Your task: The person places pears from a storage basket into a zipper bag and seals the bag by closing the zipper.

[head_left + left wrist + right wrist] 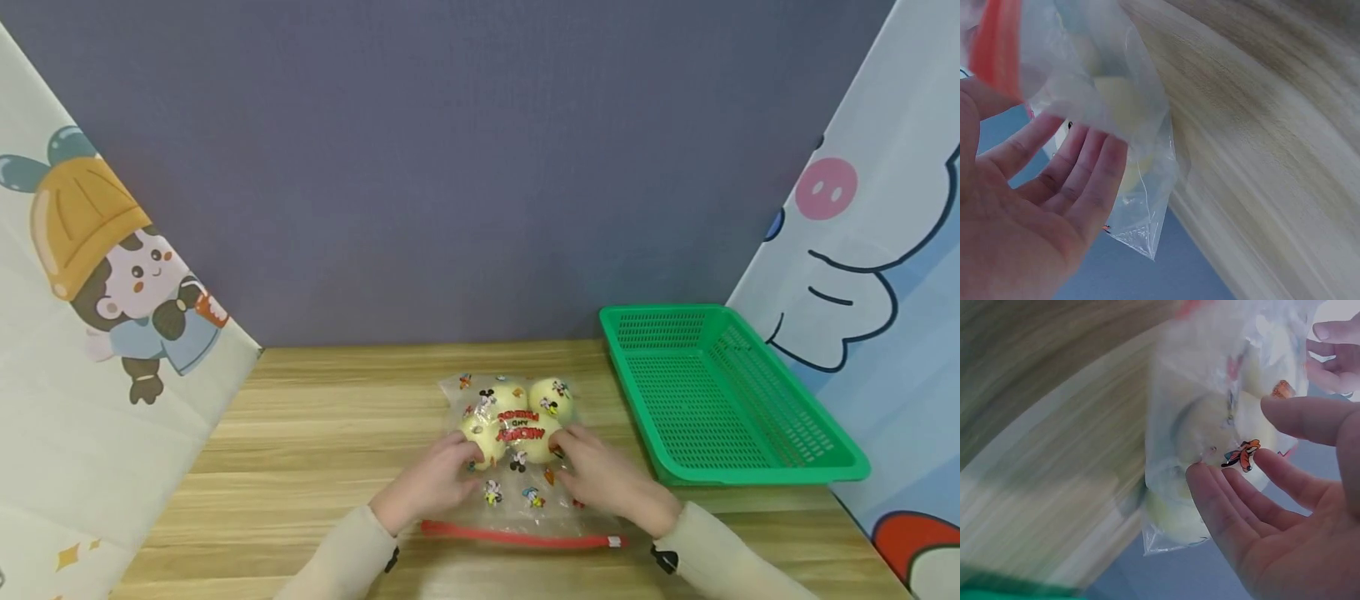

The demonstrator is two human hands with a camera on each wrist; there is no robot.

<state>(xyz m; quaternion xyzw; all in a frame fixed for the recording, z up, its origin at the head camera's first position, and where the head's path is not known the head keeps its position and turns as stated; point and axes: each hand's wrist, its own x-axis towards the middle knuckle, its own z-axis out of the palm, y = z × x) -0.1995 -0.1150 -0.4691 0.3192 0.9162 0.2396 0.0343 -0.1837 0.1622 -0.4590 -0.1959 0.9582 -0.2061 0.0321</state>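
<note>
A clear zip bag (513,517) with cartoon prints and a red zip strip (517,537) lies flat on the wooden table. Inside it are several pale yellow round things (483,446), packed towards its far end; their exact kind is hard to tell through the plastic. My left hand (438,479) touches the bag's left side, its fingers loosely extended against the plastic in the left wrist view. On the opposite side, my right hand (600,475) rests its fingertips on the bag beside the round things, fingers fairly straight in the right wrist view.
A green perforated plastic basket (652,400) stands on the right of the table (322,433), close to my right forearm. A grey-blue wall (450,183) rises behind, with cartoon-printed panels (67,400) at both sides.
</note>
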